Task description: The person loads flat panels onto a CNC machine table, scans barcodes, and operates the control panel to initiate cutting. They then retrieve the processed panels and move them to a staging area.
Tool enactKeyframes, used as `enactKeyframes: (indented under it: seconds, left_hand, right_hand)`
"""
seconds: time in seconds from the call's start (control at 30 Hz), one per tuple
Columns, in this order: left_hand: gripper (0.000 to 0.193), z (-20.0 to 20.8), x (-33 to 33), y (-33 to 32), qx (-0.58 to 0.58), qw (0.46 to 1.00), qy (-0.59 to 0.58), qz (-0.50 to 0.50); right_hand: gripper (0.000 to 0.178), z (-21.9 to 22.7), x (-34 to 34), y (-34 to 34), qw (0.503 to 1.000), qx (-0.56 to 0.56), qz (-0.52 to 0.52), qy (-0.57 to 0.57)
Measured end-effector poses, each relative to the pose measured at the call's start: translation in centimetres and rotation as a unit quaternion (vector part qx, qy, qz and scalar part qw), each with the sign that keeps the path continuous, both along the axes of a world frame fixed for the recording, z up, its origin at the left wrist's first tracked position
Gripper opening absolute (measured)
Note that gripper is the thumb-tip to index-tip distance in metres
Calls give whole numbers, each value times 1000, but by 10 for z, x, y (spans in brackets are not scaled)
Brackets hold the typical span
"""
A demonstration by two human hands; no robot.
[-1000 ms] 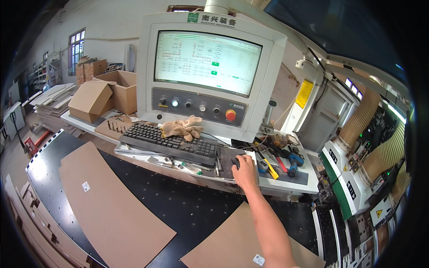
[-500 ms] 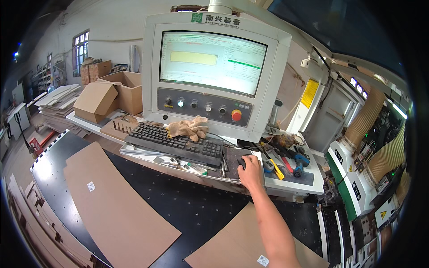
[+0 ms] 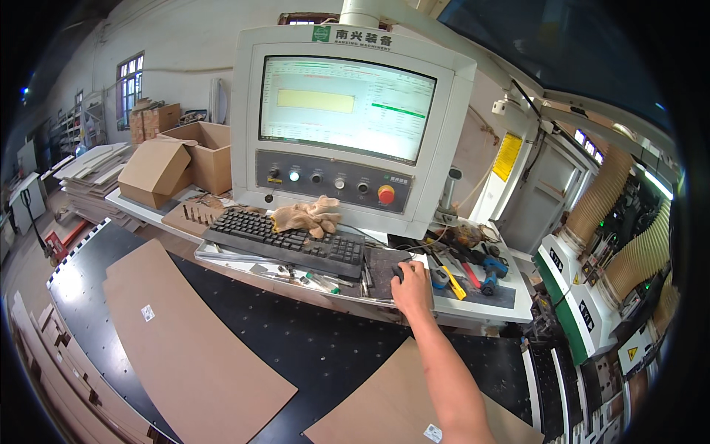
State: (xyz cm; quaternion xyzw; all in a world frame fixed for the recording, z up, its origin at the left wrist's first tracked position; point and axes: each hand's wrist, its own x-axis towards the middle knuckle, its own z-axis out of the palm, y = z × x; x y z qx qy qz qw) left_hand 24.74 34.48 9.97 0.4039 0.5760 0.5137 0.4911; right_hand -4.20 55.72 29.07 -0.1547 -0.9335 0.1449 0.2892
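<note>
Workshop, machine console (image 3: 342, 111), ribbed hoses (image 3: 601, 191) (thick, tan), stacked boards (image 3: 90, 176)

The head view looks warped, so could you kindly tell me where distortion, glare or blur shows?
In the head view, the black bed curves toward the rim and shines pale at its left end; in that view, the screen glows, its fine text illegible, and the right hand shows no obvious blur.

Cartons (image 3: 211, 164) left, hoses (image 3: 600, 194) right
A stack of boards (image 3: 92, 172) stands left of the cartons, a barred window (image 3: 129, 83) beyond. A red tool (image 3: 470, 274) lies between a yellow knife (image 3: 458, 289) and a blue drill (image 3: 492, 272).
</note>
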Motion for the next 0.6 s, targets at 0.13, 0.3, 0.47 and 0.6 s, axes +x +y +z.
enactKeyframes:
  seconds: [0.13, 0.3, 0.47, 0.6]
  left_hand:
    - [24, -6, 1, -1, 29, 1000, -8, 7]
    - [27, -13, 1, 1, 20, 999, 37, 3]
    - [32, -4, 0, -2, -7, 1000, 0, 5]
    - [37, 4, -4, -2, -25, 999, 26, -13]
  right_hand:
    - [37, 0, 1, 0, 1000, 11, -8, 0]
    - [38, -1, 0, 0, 1000, 17, -4, 3]
    - [37, -2, 0, 0, 1000, 21, -3, 12]
    - [37, -1, 1, 0, 1000, 17, -5, 12]
